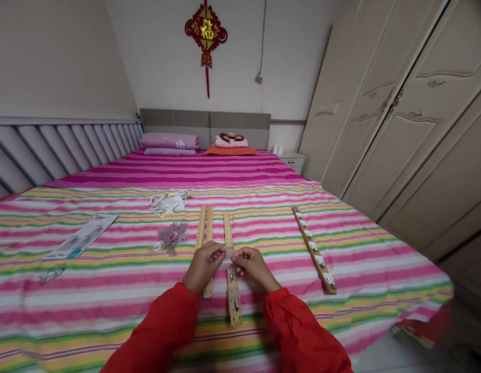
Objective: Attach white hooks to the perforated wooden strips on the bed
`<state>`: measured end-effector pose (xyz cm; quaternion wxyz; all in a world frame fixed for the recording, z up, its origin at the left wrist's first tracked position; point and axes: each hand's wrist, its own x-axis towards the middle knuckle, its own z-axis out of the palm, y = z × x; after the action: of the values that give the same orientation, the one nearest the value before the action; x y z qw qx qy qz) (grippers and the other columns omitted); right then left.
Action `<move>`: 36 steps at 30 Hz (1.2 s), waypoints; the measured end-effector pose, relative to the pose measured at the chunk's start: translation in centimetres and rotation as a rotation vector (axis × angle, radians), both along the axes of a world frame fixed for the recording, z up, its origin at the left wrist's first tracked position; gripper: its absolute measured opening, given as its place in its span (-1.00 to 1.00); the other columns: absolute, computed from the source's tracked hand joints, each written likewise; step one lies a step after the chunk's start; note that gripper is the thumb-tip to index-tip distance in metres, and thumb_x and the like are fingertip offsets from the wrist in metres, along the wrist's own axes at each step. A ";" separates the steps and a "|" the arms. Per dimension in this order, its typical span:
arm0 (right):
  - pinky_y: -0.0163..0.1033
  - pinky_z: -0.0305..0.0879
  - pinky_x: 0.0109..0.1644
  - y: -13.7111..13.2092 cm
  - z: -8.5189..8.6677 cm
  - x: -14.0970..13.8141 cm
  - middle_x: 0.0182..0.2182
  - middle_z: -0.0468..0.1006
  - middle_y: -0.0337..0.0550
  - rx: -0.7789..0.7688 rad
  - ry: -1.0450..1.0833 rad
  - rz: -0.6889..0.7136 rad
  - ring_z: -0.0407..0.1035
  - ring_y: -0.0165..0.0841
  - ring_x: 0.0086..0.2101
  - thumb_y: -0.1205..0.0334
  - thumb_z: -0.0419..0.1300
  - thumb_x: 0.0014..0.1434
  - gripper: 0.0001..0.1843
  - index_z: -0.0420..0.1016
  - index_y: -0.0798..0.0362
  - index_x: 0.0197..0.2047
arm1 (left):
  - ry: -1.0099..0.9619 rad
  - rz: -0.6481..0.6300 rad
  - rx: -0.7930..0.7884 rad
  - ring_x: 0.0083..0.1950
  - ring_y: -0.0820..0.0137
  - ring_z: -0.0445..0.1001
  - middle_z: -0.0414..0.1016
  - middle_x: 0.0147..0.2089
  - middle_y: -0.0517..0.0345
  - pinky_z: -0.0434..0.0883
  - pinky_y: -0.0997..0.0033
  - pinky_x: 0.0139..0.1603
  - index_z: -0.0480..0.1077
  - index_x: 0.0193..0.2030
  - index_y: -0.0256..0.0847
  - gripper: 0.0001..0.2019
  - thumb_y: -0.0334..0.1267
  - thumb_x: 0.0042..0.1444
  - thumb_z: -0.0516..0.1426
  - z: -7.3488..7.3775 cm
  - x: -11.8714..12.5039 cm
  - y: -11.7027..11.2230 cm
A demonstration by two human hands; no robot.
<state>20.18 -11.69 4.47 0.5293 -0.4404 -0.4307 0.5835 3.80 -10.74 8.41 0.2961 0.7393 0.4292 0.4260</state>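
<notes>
- Two small metal pieces (235,304) sit on the near end of a wooden strip (233,291), mid-bed (365,269); its far end shows bare. Looks part-filled.
- Toward bed's right edge: separate strip (315,253) carries six pale fittings (312,245), apparently complete.
- Paired strips (210,223), just left of the part-filled one: no fittings where visible; likely undone.
- Left hand (201,264): wrist bent inward, fingertips pinched above the part-filled strip.
- Right hand (254,265) opposite, thumb and fingers closed; both seem to grip one small pale piece (228,256), detail unclear.
- Farther, left of the strips: purple packets (172,238); beyond, clear packets (165,203).
</notes>
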 end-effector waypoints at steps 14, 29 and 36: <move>-0.43 0.00 -0.69 5.5 -2.8 0.2 -0.76 0.44 -0.23 -0.159 0.168 -0.288 0.15 -0.55 -0.73 0.33 0.27 -0.34 -0.90 0.40 0.12 -0.68 | -0.320 0.123 -0.299 -0.27 0.31 0.53 0.57 -0.33 0.02 0.45 0.30 -0.16 0.50 -0.32 -0.29 -0.64 -0.07 -0.23 0.26 -5.6 0.9 5.0; -0.44 -0.09 -0.73 7.7 -3.6 -1.2 -0.84 0.31 -0.35 -0.230 0.120 -0.346 0.08 -0.55 -0.77 0.40 0.23 -0.31 -0.85 0.30 0.07 -0.70 | -0.263 0.106 -0.278 -0.24 0.31 0.54 0.59 -0.27 -0.01 0.45 0.26 -0.11 0.53 -0.29 -0.29 -0.74 -0.23 -0.15 0.21 -8.0 1.6 8.6; -0.41 -0.04 -0.69 7.2 -3.5 -1.1 -0.78 0.34 -0.34 -0.195 0.123 -0.364 0.10 -0.54 -0.74 0.32 0.23 -0.29 -0.89 0.34 0.07 -0.63 | -0.289 0.123 -0.263 -0.26 0.31 0.52 0.57 -0.31 0.01 0.45 0.27 -0.16 0.51 -0.32 -0.28 -0.72 -0.14 -0.14 0.23 -7.6 2.0 8.1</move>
<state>19.04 -4.54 0.99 0.6060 -0.5238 -0.2523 0.5429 5.80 -2.60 0.84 0.4219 0.5981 0.4784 0.4852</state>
